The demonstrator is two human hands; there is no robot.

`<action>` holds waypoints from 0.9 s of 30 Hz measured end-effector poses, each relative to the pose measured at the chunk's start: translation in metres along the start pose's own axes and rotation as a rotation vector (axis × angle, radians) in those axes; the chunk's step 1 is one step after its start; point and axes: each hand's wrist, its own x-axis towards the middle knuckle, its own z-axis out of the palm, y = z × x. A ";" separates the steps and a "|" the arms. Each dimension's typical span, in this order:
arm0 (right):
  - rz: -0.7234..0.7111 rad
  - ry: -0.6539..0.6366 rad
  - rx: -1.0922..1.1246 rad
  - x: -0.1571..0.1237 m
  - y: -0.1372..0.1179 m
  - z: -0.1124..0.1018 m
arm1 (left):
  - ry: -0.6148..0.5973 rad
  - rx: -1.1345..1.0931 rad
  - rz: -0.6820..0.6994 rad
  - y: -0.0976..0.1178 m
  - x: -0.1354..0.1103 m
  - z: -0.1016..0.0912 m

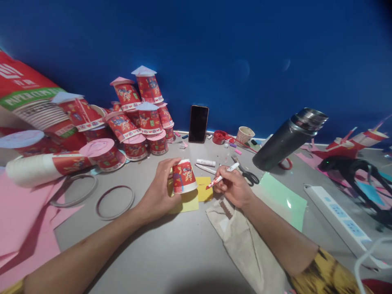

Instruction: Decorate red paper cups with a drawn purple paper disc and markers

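My left hand [163, 188] grips a red printed paper cup [183, 176] from its left side, with the white rim turned down and slightly tilted. Blue marks show on the cup's side. In my right hand [234, 185] is a white marker [228, 172], its red tip pointing left toward the cup but apart from it. Yellow sticky notes [204, 190] lie on the table beneath and beside the cup. Just beyond the hands rest a white marker or tube [206, 163] and a white pen [205, 168]. A beige cloth [241, 241] lies under my right forearm.
Decorated paper cups [150, 118] are stacked at the back left, near a long pack of paper cups [39, 102]. A phone [199, 123] leans upright against the wall. To the right are scissors [249, 175], a dark flask [284, 141], a green sheet [283, 200] and a power strip [339, 216].
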 end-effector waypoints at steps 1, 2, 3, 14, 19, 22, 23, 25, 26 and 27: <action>0.002 0.004 -0.002 0.000 0.000 0.000 | -0.004 0.001 -0.002 -0.001 0.000 0.000; 0.006 0.008 -0.003 -0.001 0.000 0.000 | -0.007 0.004 -0.005 -0.001 0.000 0.000; 0.013 0.011 -0.004 -0.001 0.000 0.000 | -0.008 0.007 -0.009 -0.002 0.000 0.000; 0.053 -0.014 -0.031 -0.002 -0.002 0.002 | 0.015 0.023 -0.022 -0.008 0.001 -0.001; 0.057 0.008 -0.021 -0.002 -0.002 0.002 | 0.025 0.023 -0.020 -0.005 0.000 0.000; 0.048 0.004 -0.011 -0.002 -0.002 0.003 | 0.020 0.043 0.014 -0.004 -0.001 0.000; 0.044 0.000 -0.007 -0.002 -0.003 0.004 | 0.018 0.055 0.029 -0.004 -0.001 0.000; 0.034 -0.007 0.000 -0.003 -0.003 0.005 | 0.021 0.088 0.058 -0.005 -0.001 -0.001; 0.029 -0.007 0.004 -0.003 -0.003 0.005 | 0.022 0.103 0.070 -0.006 -0.001 -0.001; 0.026 -0.006 0.007 -0.003 -0.003 0.005 | 0.023 0.114 0.079 -0.006 -0.001 -0.002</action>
